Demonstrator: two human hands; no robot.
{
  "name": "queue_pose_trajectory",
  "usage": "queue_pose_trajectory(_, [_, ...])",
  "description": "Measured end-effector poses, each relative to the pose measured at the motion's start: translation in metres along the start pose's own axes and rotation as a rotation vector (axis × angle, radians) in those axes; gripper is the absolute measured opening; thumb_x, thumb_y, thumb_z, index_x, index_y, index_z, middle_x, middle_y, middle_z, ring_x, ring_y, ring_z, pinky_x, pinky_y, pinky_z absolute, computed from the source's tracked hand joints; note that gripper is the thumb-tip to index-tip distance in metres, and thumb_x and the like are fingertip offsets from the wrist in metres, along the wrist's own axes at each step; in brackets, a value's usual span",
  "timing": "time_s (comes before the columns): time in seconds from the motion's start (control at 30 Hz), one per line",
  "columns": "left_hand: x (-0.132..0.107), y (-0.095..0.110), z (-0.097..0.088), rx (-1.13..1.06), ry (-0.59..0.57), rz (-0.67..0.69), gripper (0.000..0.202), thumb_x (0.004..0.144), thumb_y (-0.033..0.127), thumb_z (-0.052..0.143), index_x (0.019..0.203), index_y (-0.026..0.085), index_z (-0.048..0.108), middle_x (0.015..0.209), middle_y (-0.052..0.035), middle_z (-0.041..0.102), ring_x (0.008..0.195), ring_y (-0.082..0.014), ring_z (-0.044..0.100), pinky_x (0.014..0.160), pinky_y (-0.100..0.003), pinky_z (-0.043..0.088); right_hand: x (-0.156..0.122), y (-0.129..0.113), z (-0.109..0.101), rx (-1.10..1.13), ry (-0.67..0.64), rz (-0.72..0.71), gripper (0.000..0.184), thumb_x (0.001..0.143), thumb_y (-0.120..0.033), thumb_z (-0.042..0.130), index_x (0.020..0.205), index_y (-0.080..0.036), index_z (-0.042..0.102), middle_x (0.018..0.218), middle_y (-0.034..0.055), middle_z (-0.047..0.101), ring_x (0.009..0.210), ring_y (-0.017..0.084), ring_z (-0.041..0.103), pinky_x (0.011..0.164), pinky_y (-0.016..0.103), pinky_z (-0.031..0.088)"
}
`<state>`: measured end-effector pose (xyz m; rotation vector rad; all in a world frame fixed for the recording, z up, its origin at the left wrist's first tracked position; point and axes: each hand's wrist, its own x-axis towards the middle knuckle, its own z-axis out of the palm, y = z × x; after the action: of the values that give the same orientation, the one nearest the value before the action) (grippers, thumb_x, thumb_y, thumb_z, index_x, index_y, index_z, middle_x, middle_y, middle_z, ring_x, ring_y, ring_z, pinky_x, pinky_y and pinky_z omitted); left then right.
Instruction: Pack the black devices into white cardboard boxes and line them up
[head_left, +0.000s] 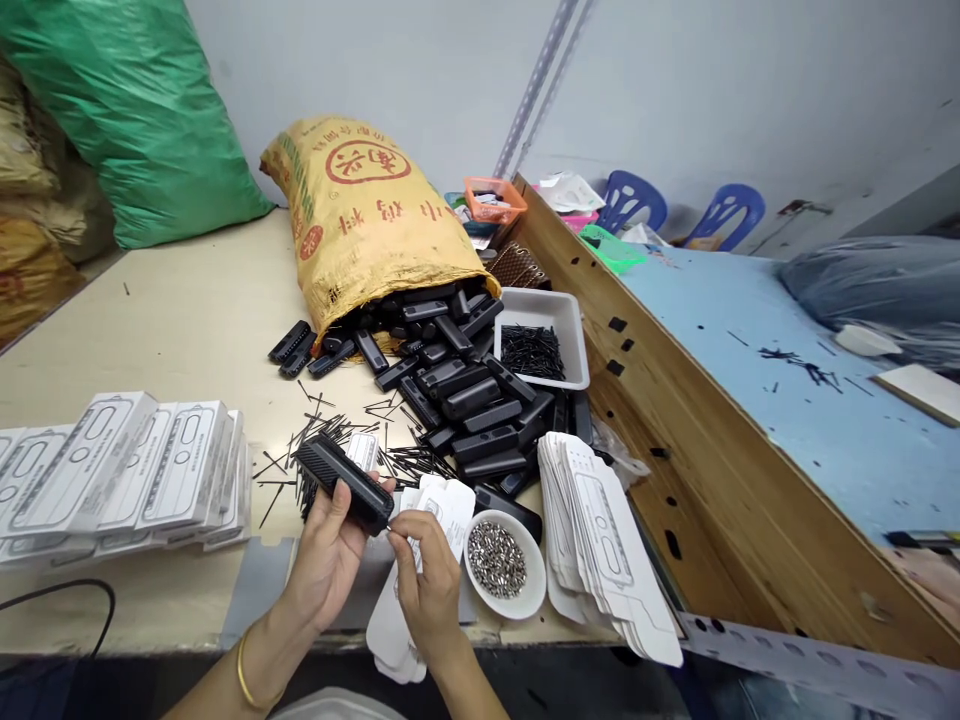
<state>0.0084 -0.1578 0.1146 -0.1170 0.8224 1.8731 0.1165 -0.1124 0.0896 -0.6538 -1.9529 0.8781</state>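
Observation:
My left hand is wrapped round a long black plastic case with a ribbed surface, tilted above the table. At the case's lower right end, the fingers of my right hand are pinched together; something tiny and pale shows at their tips, too small to name. Just right of that hand, a white bowl holds small shiny metal pieces. Flat white cardboard sleeves lie beneath my right hand. Thin black sticks are scattered behind the case.
A yellow woven sack spills black cases onto the table. Beside it stands a white tray of black sticks. Packed white boxes are stacked left, folded cartons right. A wooden divider borders the right side.

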Motion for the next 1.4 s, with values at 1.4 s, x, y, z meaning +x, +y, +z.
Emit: queue_pose_trajectory(1.4, [0.054, 0.025, -0.028, 0.485, -0.108, -0.007, 0.052, 0.075, 0.042, 0.064, 0.117, 0.017, 0.047, 0.108, -0.0112, 0.064, 0.092, -0.0219, 0.063, 0.078, -0.032, 0.049, 0.105, 0.101, 0.031, -0.241, -0.272, 0.359, 0.038, 0.078, -0.026, 0.054, 0.114, -0.014, 0.056, 0.121, 0.0168, 0.051, 0.116, 0.029, 0.046, 0.099, 0.045, 0.034])
